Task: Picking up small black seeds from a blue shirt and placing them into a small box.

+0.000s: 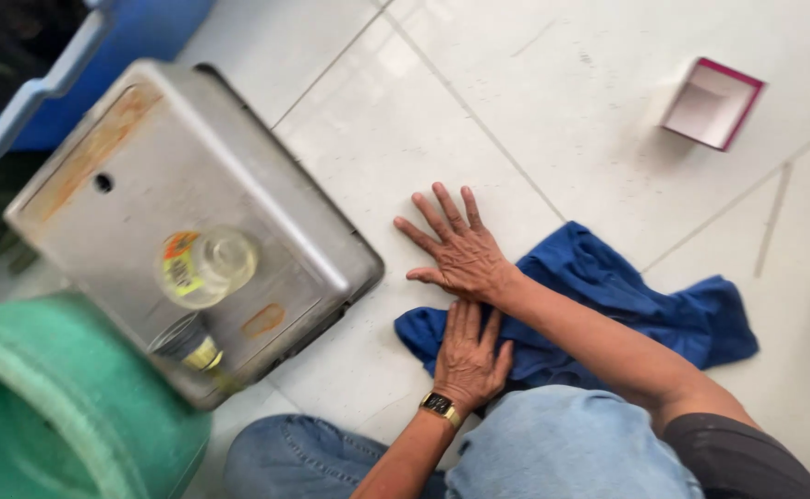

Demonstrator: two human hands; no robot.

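A crumpled blue cloth (645, 305) lies on the white tiled floor (534, 111). My left hand (468, 356), with a gold wristwatch, rests flat on the cloth's near-left end, fingers together. My right hand (456, 249) lies palm down on the bare tile just beyond the cloth, fingers spread, its wrist over the cloth's edge. Neither hand holds anything. My knees in blue jeans (562, 453) are at the bottom of the view.
A grey metal box (146, 157) with rust stains stands to the left, with a glass jar (206, 266) and a second jar (188, 344) on it. A green bucket (54, 407) is at lower left, a blue bin (72, 65) at upper left. A small open pink-edged box (712, 102) lies at far right.
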